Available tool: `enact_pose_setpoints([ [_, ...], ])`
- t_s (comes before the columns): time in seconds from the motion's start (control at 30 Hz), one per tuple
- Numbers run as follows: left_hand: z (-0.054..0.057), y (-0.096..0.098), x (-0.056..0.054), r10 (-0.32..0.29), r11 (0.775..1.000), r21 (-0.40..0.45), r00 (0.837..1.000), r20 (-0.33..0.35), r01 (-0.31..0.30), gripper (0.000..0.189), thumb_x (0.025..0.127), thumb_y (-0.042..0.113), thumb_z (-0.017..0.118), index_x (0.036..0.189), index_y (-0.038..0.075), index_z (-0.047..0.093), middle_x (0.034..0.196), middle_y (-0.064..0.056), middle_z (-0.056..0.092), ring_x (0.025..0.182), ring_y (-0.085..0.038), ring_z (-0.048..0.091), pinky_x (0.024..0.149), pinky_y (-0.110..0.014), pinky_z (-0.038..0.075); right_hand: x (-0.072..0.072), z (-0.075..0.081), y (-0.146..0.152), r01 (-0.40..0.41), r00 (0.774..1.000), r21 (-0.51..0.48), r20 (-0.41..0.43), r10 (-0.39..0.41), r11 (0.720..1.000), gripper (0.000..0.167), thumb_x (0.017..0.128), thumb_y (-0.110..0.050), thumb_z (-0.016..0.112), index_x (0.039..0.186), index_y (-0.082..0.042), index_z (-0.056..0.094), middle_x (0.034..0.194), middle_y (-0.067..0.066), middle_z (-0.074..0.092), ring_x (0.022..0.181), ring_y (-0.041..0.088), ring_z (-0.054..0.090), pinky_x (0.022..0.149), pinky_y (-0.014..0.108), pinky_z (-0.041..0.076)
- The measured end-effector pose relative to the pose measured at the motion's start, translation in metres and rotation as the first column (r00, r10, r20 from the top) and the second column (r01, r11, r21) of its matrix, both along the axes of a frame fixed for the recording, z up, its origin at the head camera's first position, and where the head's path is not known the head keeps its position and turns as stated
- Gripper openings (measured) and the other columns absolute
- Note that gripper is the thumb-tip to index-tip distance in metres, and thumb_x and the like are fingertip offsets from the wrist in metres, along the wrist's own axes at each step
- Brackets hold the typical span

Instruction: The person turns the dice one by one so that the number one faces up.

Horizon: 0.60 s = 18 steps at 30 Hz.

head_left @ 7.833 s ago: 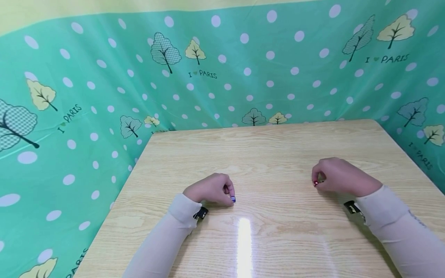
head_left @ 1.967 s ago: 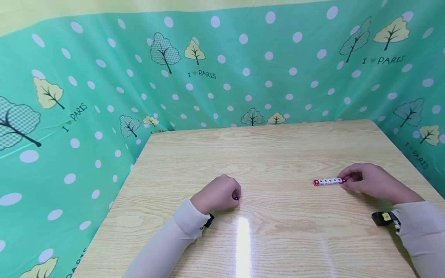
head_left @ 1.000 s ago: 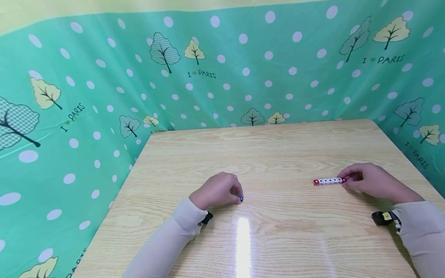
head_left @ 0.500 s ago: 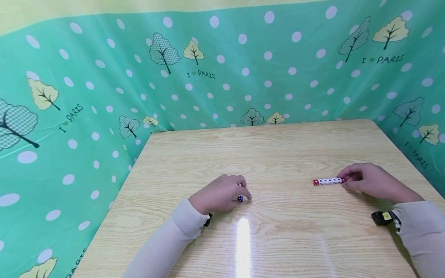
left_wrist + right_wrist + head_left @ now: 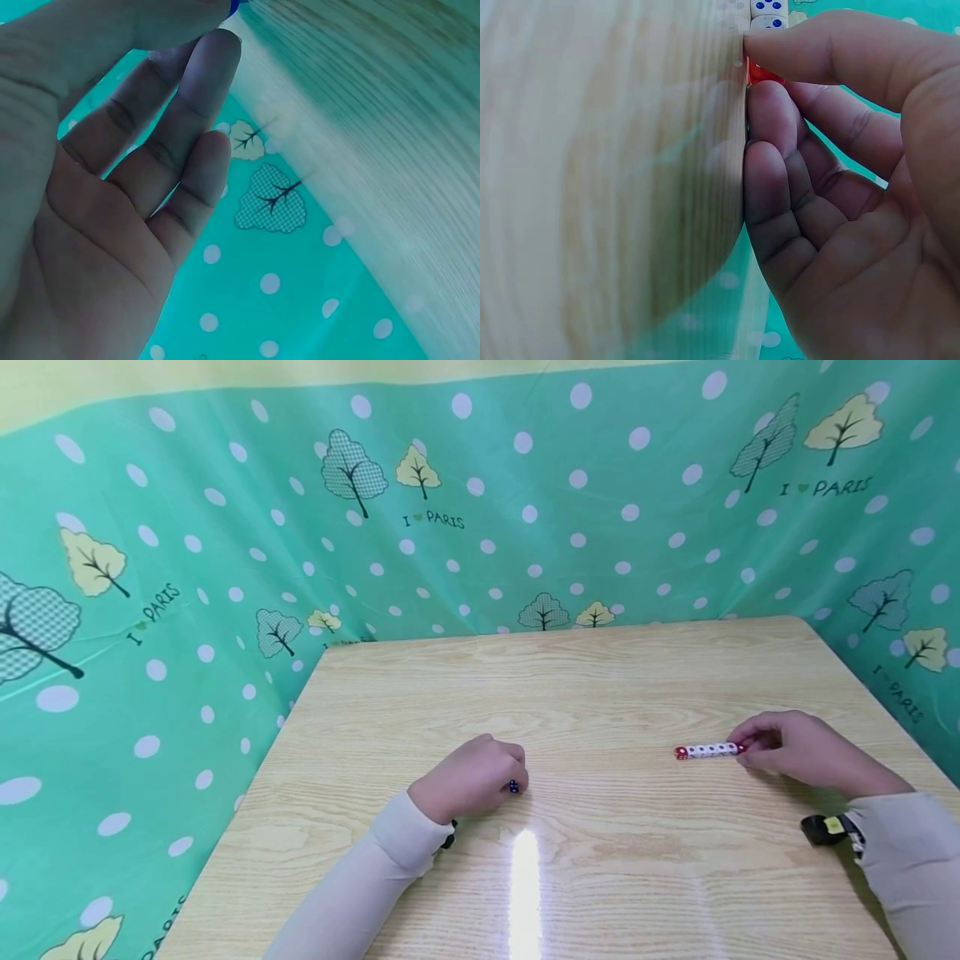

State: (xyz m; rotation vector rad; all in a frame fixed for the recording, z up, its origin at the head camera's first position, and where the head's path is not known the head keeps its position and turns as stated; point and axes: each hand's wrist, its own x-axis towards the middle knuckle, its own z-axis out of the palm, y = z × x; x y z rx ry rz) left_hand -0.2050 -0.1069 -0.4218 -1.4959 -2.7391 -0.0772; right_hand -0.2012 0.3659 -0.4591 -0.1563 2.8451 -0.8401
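On the table, my left hand holds a small blue die with white pips between thumb and curled fingers. Only a blue sliver of the die shows at the top of the left wrist view, past the thumb. To the right, several white dice lie in a straight row with a red die at the left end. My right hand pinches another red die at the row's right end. In the right wrist view, thumb and fingers partly cover that red die.
The wood-grain table has a bright light reflection near its front. A green dotted curtain with trees stands behind it and at both sides. A black wrist camera sits under the right wrist.
Since the oldest frame, my right hand has moved right, and the row of dice has come into view. My left fingers straightened half a second ago and have curled again around the blue die.
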Motion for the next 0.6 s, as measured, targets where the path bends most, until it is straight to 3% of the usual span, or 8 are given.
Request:
enact_pose_setpoints([
  [0.33,0.0006,-0.0007,-0.0014,0.01,1.0,0.024,1.0,0.025,-0.011,0.032,0.086,-0.005,0.067,0.088,0.024,0.082,0.092,0.01,0.073,0.076,0.001,0.062,0.076,-0.017,0.053,-0.0003,0.0015,0.001,-0.013,1.0,0.021,-0.019,0.014,1.0,0.024,0.088,-0.019,0.077,0.112,-0.012,0.076,0.096,0.002,0.068,0.083,0.018,0.054,0.064,0.026,0.045],
  [0.6,-0.0011,-0.0011,-0.0036,0.011,1.0,0.011,1.0,0.006,-0.011,0.023,0.087,0.001,0.071,0.09,0.022,0.082,0.092,0.009,0.074,0.077,0.0,0.062,0.074,-0.017,0.052,-0.0011,0.0005,0.0014,-0.019,0.999,0.023,-0.025,0.02,1.0,0.024,0.088,-0.018,0.078,0.112,-0.011,0.076,0.096,0.002,0.069,0.083,0.019,0.054,0.064,0.026,0.045],
])
